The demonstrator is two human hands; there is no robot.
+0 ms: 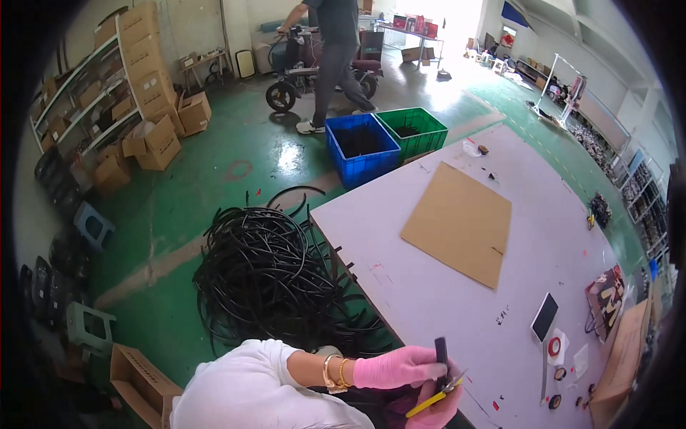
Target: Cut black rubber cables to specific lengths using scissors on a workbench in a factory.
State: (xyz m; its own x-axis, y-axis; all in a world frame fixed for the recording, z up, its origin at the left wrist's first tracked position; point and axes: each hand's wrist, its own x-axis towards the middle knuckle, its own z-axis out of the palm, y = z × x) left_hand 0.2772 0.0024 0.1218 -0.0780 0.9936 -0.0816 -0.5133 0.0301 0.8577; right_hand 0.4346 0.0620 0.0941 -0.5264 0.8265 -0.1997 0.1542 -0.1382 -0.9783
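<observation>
My left hand [394, 367], in a pink glove, is closed on a short black piece of tube [441, 350] that stands up from the fingers. Just below and right of it, my pink-gloved right hand [444, 412] is closed around a yellow-handled cutter [426, 406] with a pointed metal tip. Cutter and tube are close together; whether they touch is unclear. Both hands are at the near edge of a pale table [400, 286]. Left of the table, a big tangled heap of black tubing [261, 275] lies on the green floor.
A cardboard sheet [461, 223] lies on the table. A tablet [544, 317], a red tape roll [554, 347] and small black rolls are to the right. Blue [363, 163] and green [423, 143] crates stand beyond the table. A person [336, 64] walks behind them near an electric scooter.
</observation>
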